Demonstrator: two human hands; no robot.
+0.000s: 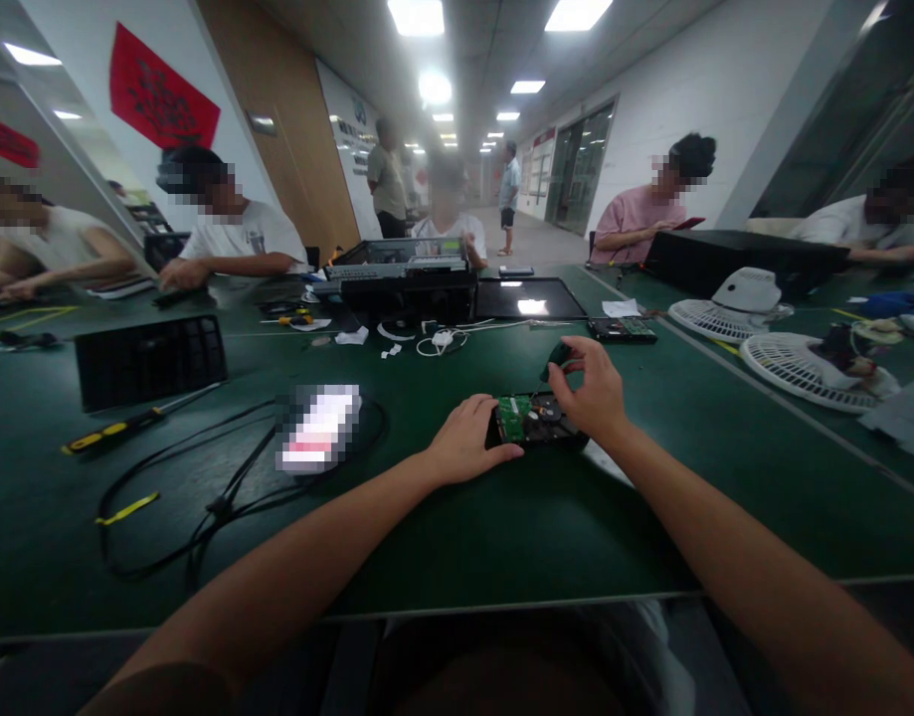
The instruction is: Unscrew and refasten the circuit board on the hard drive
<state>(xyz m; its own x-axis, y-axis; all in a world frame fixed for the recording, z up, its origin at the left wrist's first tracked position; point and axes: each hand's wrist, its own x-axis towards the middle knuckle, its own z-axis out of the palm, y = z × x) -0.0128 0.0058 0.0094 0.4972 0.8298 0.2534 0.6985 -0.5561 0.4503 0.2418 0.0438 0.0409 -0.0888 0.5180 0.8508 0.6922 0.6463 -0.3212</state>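
On the near half of the dark green table (442, 557), right of centre, lies a small black rectangular hard disk drive (546, 425) with a green circuit board on its upward face. The left hand (467, 438) steadies the left end of the drive; its grip is closed around that end, fingers toward the far corner and thumb along the near edge. The right hand (597, 388) is raised over the right end; its grip is pinched on the dark green handle of a slim screwdriver (556, 358). The screwdriver tilts, handle up, with its metal shaft directed down at the drive near the edge of the circuit board. Contact at the tip is too small to confirm. A white sheet (608, 463) lies partly beneath the right forearm.

Left of the left hand, a smartphone with a bright, blurred screen (318, 430) lies beside a looped black cable (219, 505). Farther left, a yellow-and-black screwdriver (117, 432) lies in front of a black rectangular panel (150, 364). Beyond the drive stands a black metal computer chassis (404, 294); white plastic fan parts (804, 370) lie at the right
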